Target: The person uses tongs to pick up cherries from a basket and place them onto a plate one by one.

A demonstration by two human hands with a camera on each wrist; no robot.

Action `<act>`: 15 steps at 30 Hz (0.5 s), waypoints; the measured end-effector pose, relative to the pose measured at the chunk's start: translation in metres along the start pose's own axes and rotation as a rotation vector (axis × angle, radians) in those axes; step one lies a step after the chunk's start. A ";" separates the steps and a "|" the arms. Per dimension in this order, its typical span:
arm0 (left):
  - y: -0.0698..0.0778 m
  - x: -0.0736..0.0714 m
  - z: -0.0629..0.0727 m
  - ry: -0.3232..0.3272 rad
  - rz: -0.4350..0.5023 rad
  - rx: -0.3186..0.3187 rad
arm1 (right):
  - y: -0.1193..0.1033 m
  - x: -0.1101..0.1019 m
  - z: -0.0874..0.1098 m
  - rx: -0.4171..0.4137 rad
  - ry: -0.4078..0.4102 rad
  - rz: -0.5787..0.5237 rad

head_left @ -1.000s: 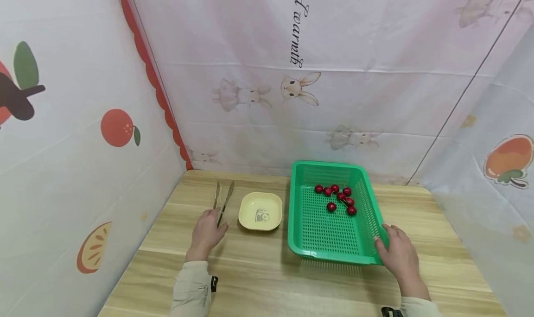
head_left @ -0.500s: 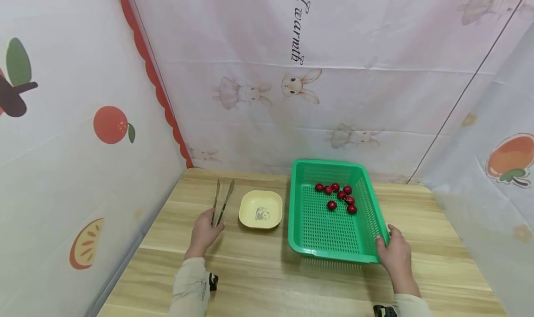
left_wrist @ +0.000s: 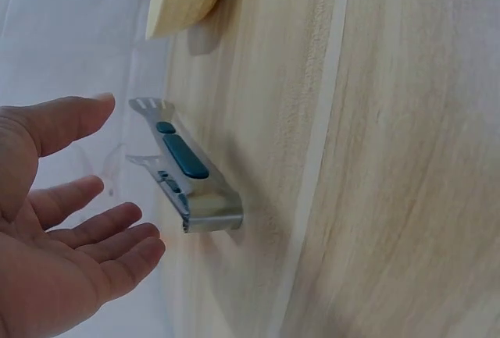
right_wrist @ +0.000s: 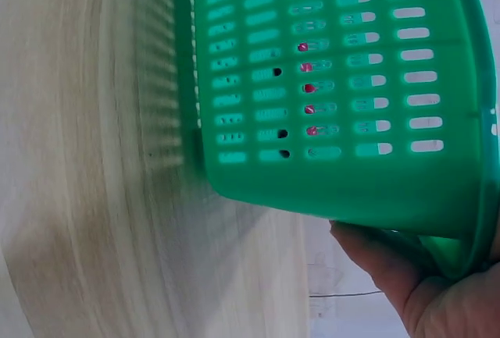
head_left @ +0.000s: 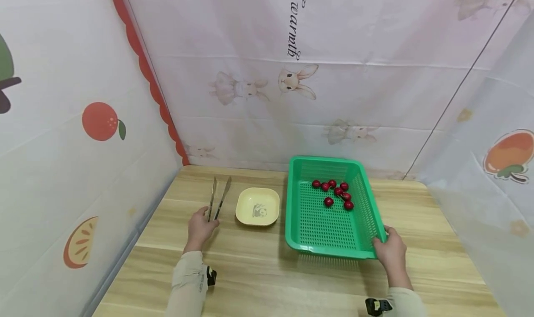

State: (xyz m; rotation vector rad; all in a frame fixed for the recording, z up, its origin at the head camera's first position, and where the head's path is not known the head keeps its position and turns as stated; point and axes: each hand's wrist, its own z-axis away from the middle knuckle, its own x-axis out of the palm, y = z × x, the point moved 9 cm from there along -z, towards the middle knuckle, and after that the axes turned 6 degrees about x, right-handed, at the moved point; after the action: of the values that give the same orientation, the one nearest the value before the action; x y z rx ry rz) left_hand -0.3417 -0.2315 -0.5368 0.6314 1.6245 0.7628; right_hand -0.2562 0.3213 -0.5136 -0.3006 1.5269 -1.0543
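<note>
My left hand (head_left: 199,226) is beside the lower end of the metal tongs (head_left: 223,199), at the table's left. In the left wrist view its fingers (left_wrist: 105,236) and thumb are spread apart with nothing between them, and the tongs (left_wrist: 186,157) stand on the table just past the fingertips, their arms apart. My right hand (head_left: 391,252) grips the near right corner of the green plastic basket (head_left: 294,215) by the rim, thumb over the inner side. Inside the basket, several dark red cherries (head_left: 339,191) lie toward the back right. The right wrist view shows the basket's slotted wall (right_wrist: 328,182) close up.
A small pale yellow square dish (head_left: 247,203) with a panda print stands between tongs and basket. Under everything is a wood-grain table (head_left: 258,261). Printed cloth walls (head_left: 250,136) rise behind it and along both sides.
My left hand has drawn back from the tongs, leaving more of their lower end showing. My right hand's grip has closed in on the basket's corner. The head view has shifted slightly.
</note>
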 end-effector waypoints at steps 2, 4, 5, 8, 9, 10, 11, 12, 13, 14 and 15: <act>-0.002 0.001 -0.001 0.001 0.010 -0.021 | 0.001 0.000 0.000 0.015 -0.005 -0.005; -0.004 0.001 -0.001 0.004 0.022 -0.041 | 0.001 0.000 -0.001 0.020 -0.006 -0.005; -0.004 0.001 -0.001 0.006 0.028 -0.049 | 0.001 0.000 -0.001 0.023 -0.009 -0.010; -0.005 0.000 -0.001 0.021 0.055 -0.070 | 0.001 0.000 -0.001 0.022 -0.012 -0.013; -0.006 0.000 -0.001 0.028 0.068 -0.079 | 0.000 0.000 -0.001 0.021 -0.015 -0.012; -0.007 0.000 0.000 0.036 0.075 -0.090 | 0.000 0.000 -0.001 0.021 -0.019 -0.010; -0.009 0.000 0.000 0.045 0.089 -0.105 | -0.001 0.000 -0.001 0.020 -0.026 -0.009; -0.012 0.001 0.001 0.051 0.107 -0.124 | -0.001 0.000 -0.001 0.018 -0.031 -0.005; -0.015 0.001 0.001 0.059 0.124 -0.142 | -0.002 0.000 0.000 0.015 -0.035 -0.002; -0.017 0.002 0.002 0.067 0.139 -0.162 | -0.002 0.000 0.000 0.012 -0.039 0.002; -0.020 0.002 0.003 0.075 0.156 -0.183 | -0.003 -0.001 0.001 0.008 -0.042 0.005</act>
State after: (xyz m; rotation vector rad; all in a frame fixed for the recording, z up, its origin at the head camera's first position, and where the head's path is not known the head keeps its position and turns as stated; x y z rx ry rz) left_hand -0.3391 -0.2423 -0.5543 0.6078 1.5639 1.0478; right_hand -0.2567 0.3197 -0.5107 -0.3113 1.4854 -1.0435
